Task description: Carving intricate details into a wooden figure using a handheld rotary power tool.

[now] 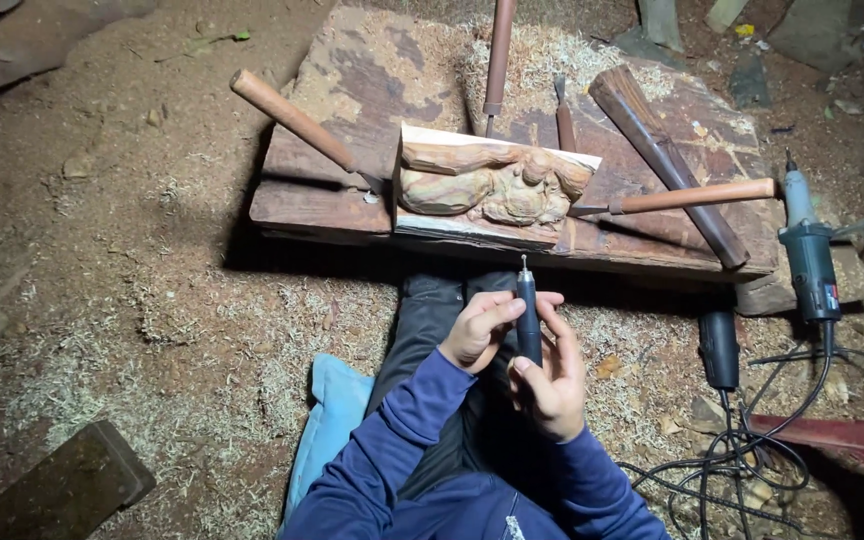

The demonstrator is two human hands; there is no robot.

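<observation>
Two hands meet on the slim rotary carving handpiece (528, 320), my left hand (479, 330) and right hand (550, 382) both clamped around its stiff, light barrel, bit up, just short of the carved wood block (487, 185) ahead, best gripped mid-barrel, I judge.

2 hands (482, 328), 1 rotary tool (528, 315), 1 carving (492, 186) (wooden), 2 grinders (809, 255).

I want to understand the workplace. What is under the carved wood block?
The carved wood block rests on a thick wooden slab covered with shavings. Chisels lie around it. The slab surface directly beneath the block is hidden.
</observation>
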